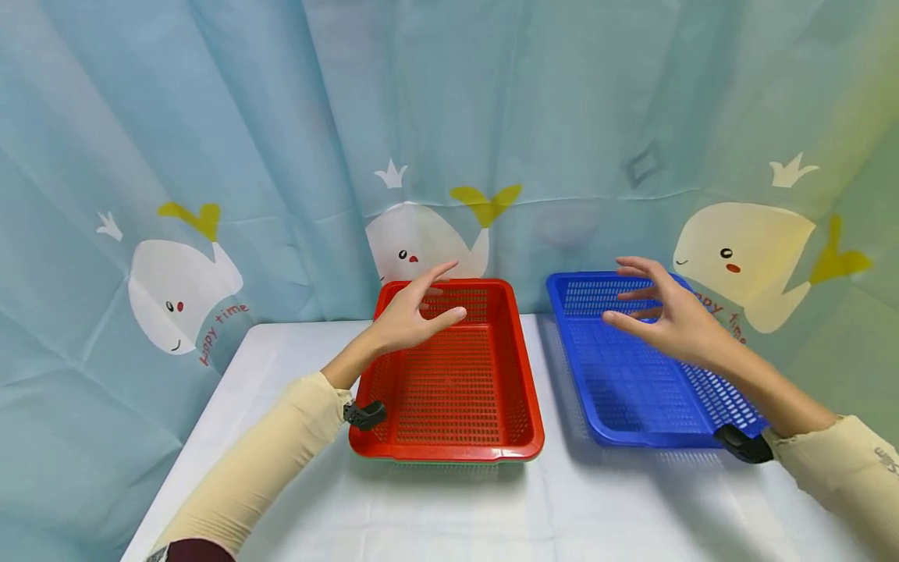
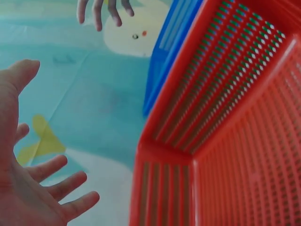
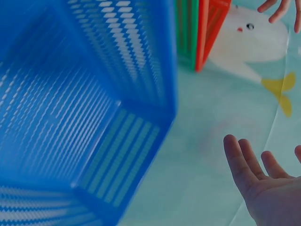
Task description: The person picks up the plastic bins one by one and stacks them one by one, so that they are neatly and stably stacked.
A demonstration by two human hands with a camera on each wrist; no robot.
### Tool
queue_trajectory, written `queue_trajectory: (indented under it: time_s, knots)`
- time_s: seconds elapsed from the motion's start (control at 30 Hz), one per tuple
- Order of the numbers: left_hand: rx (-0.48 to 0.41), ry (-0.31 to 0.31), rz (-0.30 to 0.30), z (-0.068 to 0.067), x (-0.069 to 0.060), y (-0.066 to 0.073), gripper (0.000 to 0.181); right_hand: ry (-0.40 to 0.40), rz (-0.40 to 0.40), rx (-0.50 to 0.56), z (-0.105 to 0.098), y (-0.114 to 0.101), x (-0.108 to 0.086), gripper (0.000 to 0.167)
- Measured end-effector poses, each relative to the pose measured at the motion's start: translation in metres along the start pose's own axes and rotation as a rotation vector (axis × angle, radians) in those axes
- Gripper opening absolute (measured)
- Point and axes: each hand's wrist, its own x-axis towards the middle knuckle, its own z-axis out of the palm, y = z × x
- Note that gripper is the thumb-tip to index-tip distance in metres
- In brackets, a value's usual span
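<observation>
Noting left hand [image 1: 410, 316] raised over the left side of red basket [image 1: 449, 452], with fingers loosely spread and thumb held well away from them. Seen in left wrist view with a gap between fingers and red rim. Noting right hand [image 1: 674, 316] likewise spread, with thumb well apart from fingers, above the far part of blue basket [image 1: 632, 394]. Seen in right wrist view apart from the blue rim. Turned roughly toward each other, thumb side inward, in head view.

Locating red basket near the middle of white table [image 1: 435, 515], with slotted walls and a mesh floor. Showing just beneath its rim, and beside its wall in right wrist view: green basket [image 3: 186, 37], apparently nested under the red. Locating blue basket to the right of the red, on the same table, set slightly askew, with a strip of white between.

Recording also cream sleeves [image 1: 281, 445] on both forearms, and a black band [image 1: 365, 415] near each wrist. Hanging behind the table: blue-green curtain [image 1: 562, 78], printed with white whales [image 1: 186, 297] bearing yellow tails, and with red lettering by the left and right ones.
</observation>
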Motion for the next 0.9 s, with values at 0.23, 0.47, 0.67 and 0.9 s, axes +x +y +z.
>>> queue_trajectory:
  time_s: [0.23,0.47,0.67,0.9]
  knots:
    - [0.001,-0.046,0.035,0.024,0.023,0.018,0.074,0.058,0.024,-0.02,-0.021,0.024,-0.018,0.078]
    - [-0.03,-0.091,0.064,0.049,0.036,0.034,0.075,0.114,0.067,-0.032,-0.037,0.044,-0.035,0.078]
    - [-0.026,-0.125,0.054,0.068,0.048,0.048,0.076,0.118,0.096,-0.045,-0.05,0.058,-0.041,0.078]
    - [-0.149,-0.194,-0.067,0.091,0.069,0.064,0.074,0.061,0.133,-0.08,-0.066,0.076,-0.038,0.073]
